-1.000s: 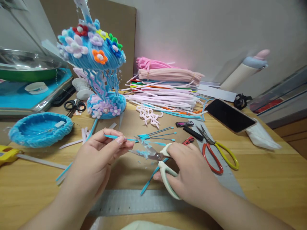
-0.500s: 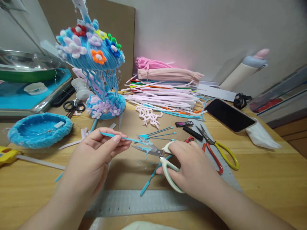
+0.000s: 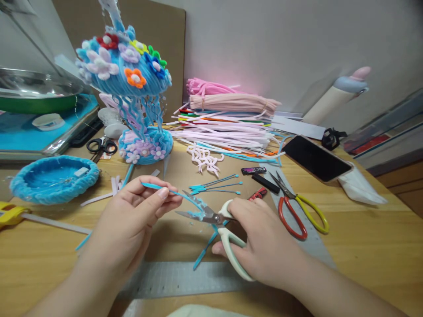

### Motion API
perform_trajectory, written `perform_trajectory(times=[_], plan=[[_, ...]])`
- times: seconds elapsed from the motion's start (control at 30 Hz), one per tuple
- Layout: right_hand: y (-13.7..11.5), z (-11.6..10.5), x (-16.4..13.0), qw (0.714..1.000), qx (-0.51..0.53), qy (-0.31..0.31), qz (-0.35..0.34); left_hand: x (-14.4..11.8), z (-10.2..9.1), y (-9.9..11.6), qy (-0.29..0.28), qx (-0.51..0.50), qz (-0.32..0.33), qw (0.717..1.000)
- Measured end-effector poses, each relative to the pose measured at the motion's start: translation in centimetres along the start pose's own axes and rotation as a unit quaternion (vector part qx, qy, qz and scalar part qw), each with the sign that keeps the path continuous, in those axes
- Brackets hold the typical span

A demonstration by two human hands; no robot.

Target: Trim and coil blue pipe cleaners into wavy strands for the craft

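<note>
Blue pipe cleaner [image 3: 188, 198] is holding my eye on the distant head view, stretching in mid-air across the middle of the work area. Beneath everything, the wooden counter [image 3: 373, 246] is bearing the load. The flower-covered ornament [image 3: 114, 86] is standing well back on the left, probably so the forearms are having room. The brown sheet [image 3: 168, 248] is lying under the work, and I'm judging that it is serving to catch scraps. Bundled pipe cleaners [image 3: 231, 103] are resting behind, seemingly as stock within reach. Nearer, the right hand [image 3: 264, 233] is gripping the cream-handled scissors [image 3: 216, 219], its fingers wrapping the loops and holding the blades partly spread. The left hand [image 3: 132, 215] is pinching the strip, thumb pressing against closed fingers, likely to steady it; the far end is reaching the blades, though fluff is hiding exactly how they are meeting. Thin blue-tipped stems [image 3: 218, 185] are lying just beyond, roughly side by side, perhaps so they are staying untangled. Smallest of all, blue fluff [image 3: 198, 215] is clinging to the blades.
</note>
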State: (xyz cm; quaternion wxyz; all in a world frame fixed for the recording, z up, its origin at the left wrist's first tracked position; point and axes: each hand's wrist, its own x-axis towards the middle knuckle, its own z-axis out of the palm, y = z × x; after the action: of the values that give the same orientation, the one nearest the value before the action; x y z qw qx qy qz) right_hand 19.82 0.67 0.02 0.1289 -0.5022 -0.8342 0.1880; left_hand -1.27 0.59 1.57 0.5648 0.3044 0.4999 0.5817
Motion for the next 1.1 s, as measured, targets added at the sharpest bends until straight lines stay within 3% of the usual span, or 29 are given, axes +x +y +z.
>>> perform_trajectory(times=[1.1], plan=[[0.09, 0.49, -0.27, 0.997, 0.071, 0.031, -0.021, 0.11, -0.19, 0.31, 0.02, -0.009, 0.02, 1.0]])
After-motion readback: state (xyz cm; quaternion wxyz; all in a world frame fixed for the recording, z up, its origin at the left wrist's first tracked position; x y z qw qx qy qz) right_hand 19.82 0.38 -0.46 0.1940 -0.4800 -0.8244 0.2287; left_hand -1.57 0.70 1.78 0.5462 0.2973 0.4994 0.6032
